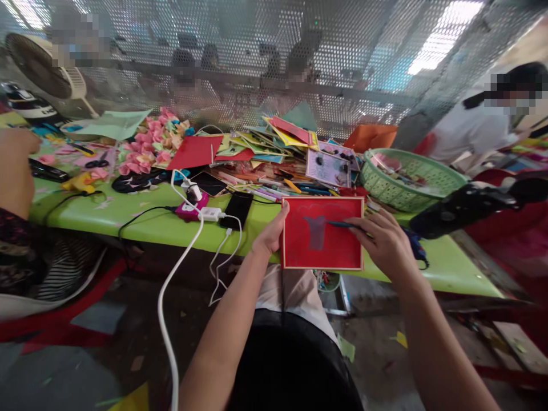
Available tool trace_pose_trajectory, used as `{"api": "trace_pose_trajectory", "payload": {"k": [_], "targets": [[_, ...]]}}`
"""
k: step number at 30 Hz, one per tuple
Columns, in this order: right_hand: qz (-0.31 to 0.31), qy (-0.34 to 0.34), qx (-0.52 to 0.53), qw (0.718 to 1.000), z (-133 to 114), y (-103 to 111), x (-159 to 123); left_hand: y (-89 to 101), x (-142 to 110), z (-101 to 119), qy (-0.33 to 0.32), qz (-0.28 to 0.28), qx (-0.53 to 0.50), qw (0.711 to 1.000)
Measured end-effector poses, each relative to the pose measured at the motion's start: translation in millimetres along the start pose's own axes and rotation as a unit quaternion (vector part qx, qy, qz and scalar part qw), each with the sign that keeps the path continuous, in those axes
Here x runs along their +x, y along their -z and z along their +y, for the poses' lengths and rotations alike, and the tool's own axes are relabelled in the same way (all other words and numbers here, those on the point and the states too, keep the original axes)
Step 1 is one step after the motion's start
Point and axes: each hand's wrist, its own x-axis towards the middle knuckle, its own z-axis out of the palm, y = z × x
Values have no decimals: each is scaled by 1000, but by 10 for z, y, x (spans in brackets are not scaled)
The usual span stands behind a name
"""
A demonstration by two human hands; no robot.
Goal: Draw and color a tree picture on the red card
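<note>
A red board (342, 245) with a pale border is tilted up at the table's front edge, above my lap. A greyish-purple patch shaped like a vase or shirt (317, 233) shows on its red face. My left hand (272, 231) grips the board's left edge, thumb on the front side. In my right hand (383, 238) is a slim dark-blue pen-like tool (340, 224), its tip pointing left at the purple patch. Whether it is a pen, a pencil or a brush I cannot tell.
On the green table (454, 265) lie a phone (238, 209), a purple power adapter (188, 210) with white cables, stacked coloured cards (252, 145), pens and pink paper flowers (149, 137). A green basket (406, 191) stands right. Other people sit nearby; a fan (40, 65) is far left.
</note>
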Motion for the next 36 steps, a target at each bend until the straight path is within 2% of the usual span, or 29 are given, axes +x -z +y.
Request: {"api": "trace_pose_trajectory", "payload": {"k": [12,19,23,29,33,36], "targets": [[12,-2,1,1000,7,-19,32,15,15,-1,4,-9,-5,1000],[-6,14,18,1000,13,-13,10,65,53,-24,-7,-38,-10,999],[5,1,0,1000,16,6,26,38,38,-24,-15,-22,-3,1000],[-31,20,19,999,-13,44,-12,20,17,-9,3,-43,-12,999],[-14,11,12,1000,-16,50,14,-13,4,-8,-4,-9,-6,1000],[-21,12,12,1000,-11,50,8,-49,-11,-4,-8,-7,-4,1000]]}}
